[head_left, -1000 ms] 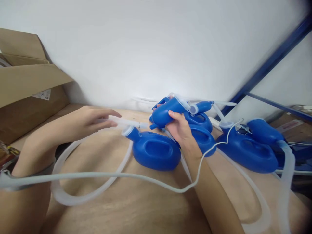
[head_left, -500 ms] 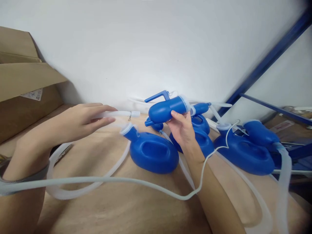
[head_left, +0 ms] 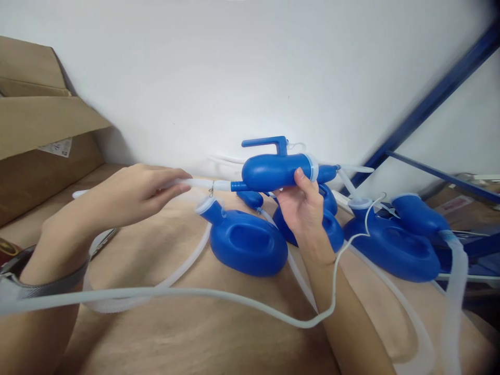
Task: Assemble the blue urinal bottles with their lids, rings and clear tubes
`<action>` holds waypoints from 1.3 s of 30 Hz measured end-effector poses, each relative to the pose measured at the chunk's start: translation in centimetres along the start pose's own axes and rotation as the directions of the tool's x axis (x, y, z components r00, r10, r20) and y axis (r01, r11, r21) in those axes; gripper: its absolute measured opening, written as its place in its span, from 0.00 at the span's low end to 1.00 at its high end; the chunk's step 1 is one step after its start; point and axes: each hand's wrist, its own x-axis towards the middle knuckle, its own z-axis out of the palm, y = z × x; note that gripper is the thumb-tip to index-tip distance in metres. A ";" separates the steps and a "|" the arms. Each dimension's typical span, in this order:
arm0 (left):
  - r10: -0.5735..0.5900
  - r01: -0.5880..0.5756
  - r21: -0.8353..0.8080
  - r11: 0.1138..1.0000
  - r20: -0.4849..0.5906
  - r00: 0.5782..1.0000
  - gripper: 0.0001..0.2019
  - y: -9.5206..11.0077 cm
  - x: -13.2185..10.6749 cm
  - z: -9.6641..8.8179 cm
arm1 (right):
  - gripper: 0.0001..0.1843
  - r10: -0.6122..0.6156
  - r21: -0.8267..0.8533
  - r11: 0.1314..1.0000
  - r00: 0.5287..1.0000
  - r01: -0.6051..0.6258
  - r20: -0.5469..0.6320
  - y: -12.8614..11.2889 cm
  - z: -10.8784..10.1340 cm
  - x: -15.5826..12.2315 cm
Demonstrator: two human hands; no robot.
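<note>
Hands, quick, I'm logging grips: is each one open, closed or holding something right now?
Left hand: closed, pinching the whitish tube.
Right hand: closed around the blue cup, near its white rim.

Blue vessel: glossy, rounded plastic body, lying level, held up just right of the frame's centre.
Handle: blue, L-shaped, on top, its long arm pointing left.
Rim: translucent white, around the vessel's right end.
Ribbed spout: short, blue, pointing left from the lower left end.
Tube: translucent white, nearly level, its end meeting the spout's tip; how far on, unclear.
Wire clip: thin, dark, around the tube near that end.
</note>
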 end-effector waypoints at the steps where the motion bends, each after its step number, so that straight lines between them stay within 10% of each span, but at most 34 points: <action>1: 0.001 -0.001 -0.011 1.000 -0.018 1.000 0.26 0.1 0.0 -0.1 | 0.23 -0.003 -0.010 1.000 1.000 0.003 -0.005 0.0 -0.1 0.1; 28: 0.028 -0.050 -0.056 0.997 -0.342 0.939 0.21 1.4 -1.0 -0.5 | 0.32 -0.074 -0.270 0.957 0.989 0.107 0.130 -1.8 -2.5 0.9; 39: 0.060 -0.083 -0.053 0.995 -0.345 0.937 0.19 2.2 -0.9 -0.2 | 0.31 -0.317 -0.374 0.840 0.914 0.394 0.251 -1.8 -3.4 0.4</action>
